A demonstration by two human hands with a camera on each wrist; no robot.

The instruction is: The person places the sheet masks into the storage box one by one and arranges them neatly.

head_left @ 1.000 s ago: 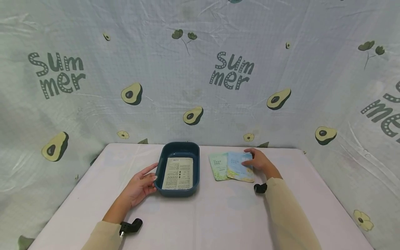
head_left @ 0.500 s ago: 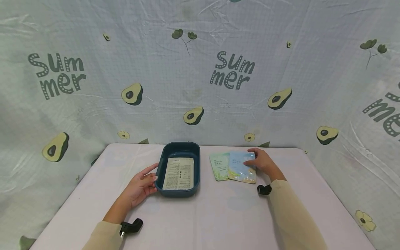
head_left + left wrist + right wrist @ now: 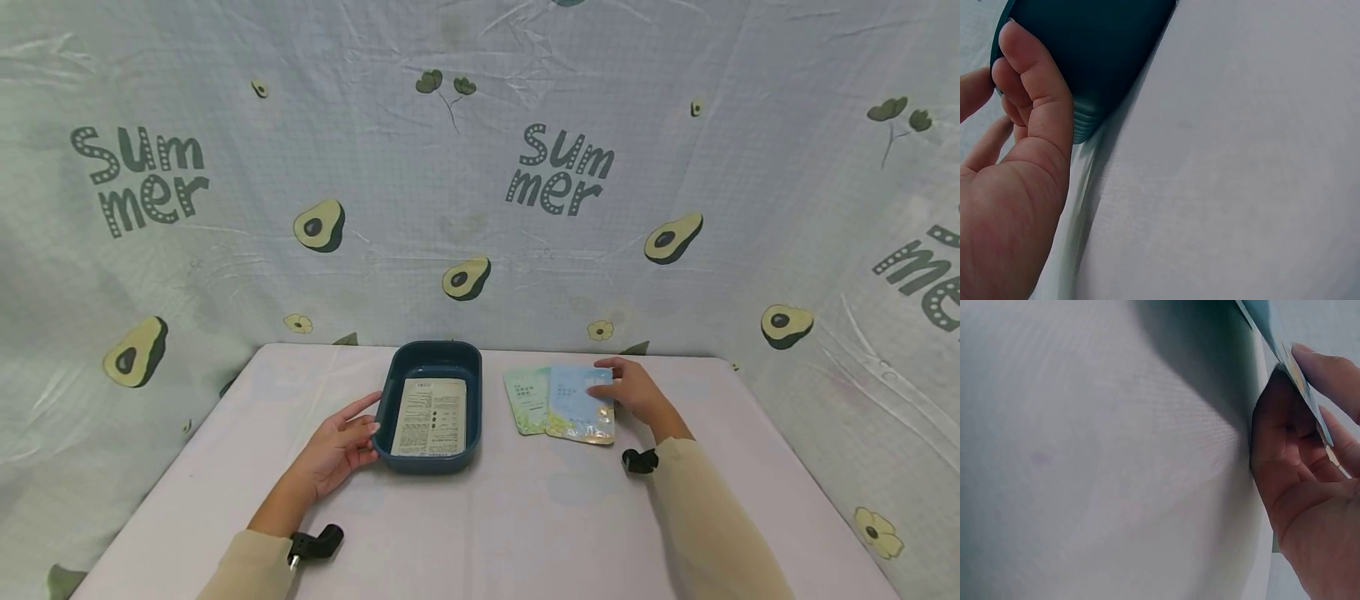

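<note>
A dark blue plastic bin [image 3: 474, 408] stands at the table's middle, with a cream printed packet [image 3: 429, 417] lying flat inside. My left hand [image 3: 341, 450] rests against the bin's left side, fingers loosely bent at the outer wall and rim. In the left wrist view, its fingertips lie on the teal-looking wall [image 3: 1104, 50]. To the right of the bin, my right hand [image 3: 637, 392] pinches the right edge of a blue sheet mask packet [image 3: 573, 408], thumb on top and fingers beneath. A green sheet mask packet [image 3: 527, 400] lies partly under the blue one.
The table [image 3: 525, 525] wears a pale pinkish cover. Behind it and at both sides hangs a whitish curtain [image 3: 375, 150] printed with avocados and lettering. Each wrist carries a small black camera, the left one [image 3: 315, 543] and the right one [image 3: 640, 461].
My right hand has shifted slightly right with the blue packet, whose near edge now sits a little lower in the head view. The left hand and bin hold their places.
</note>
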